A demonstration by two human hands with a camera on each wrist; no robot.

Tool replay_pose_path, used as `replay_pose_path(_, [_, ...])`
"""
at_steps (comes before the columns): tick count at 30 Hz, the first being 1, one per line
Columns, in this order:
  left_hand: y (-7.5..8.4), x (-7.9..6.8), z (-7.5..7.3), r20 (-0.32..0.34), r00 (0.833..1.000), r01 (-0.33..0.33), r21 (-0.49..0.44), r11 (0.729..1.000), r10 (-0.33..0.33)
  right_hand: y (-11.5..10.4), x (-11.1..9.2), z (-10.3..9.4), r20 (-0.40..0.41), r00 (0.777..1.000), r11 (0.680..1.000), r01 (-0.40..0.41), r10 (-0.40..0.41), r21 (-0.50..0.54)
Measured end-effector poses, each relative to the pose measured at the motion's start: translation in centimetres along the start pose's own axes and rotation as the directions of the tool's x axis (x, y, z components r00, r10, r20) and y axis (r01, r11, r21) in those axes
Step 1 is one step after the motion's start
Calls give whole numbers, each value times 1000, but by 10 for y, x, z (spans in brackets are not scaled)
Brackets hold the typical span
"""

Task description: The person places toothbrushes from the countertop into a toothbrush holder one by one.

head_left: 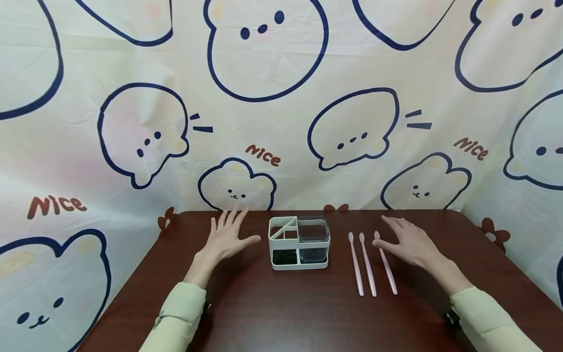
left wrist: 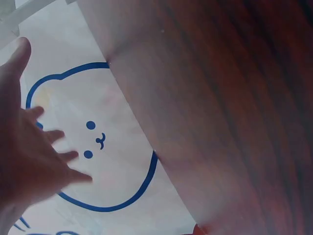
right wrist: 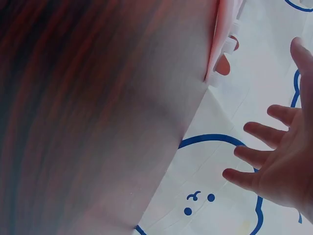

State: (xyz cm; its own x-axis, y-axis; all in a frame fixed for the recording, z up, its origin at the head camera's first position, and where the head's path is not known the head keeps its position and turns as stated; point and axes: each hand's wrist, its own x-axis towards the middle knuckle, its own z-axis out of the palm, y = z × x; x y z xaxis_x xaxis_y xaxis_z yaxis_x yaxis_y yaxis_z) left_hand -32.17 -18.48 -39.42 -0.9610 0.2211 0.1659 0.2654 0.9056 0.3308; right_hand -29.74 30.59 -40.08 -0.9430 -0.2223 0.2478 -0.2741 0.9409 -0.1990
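Note:
My left hand hovers left of a white divided toothbrush holder, fingers spread and thumb pointing at it. A clear cup sits in the holder's right half. Three pink toothbrushes lie side by side to the right of the holder, heads toward the back. My right hand is over the right side of the table, its thumb overlapping the rightmost toothbrush in the head view. Both hands hold nothing; the left wrist view shows the left fingers apart, and the right wrist view the right fingers likewise.
The dark brown wooden table extends under everything, with its back edge just behind the holder. A pale cloth with blue bear outlines hangs behind the table and along both sides.

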Motion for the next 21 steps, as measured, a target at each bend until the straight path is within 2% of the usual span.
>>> replay_pose_path(8, [-1, 1, 1, -41, 995, -99, -108, 989, 95, 1, -2, -1, -3, 1000, 999, 20, -20, 48])
replay_pose_path(12, [-1, 0, 0, -40, 995, -96, -175, 980, 90, -3, -2, -3, 9, 1000, 994, 25, -26, 106])
replay_pose_path(17, [0, -2, -3, -16, 997, -72, -295, 953, 71, -7, -1, -5, 14, 999, 982, 42, -45, 182])
replay_pose_path(21, [3, -6, -5, 5, 997, -75, -350, 934, 82, -9, -1, -5, 31, 998, 972, 47, -55, 229])
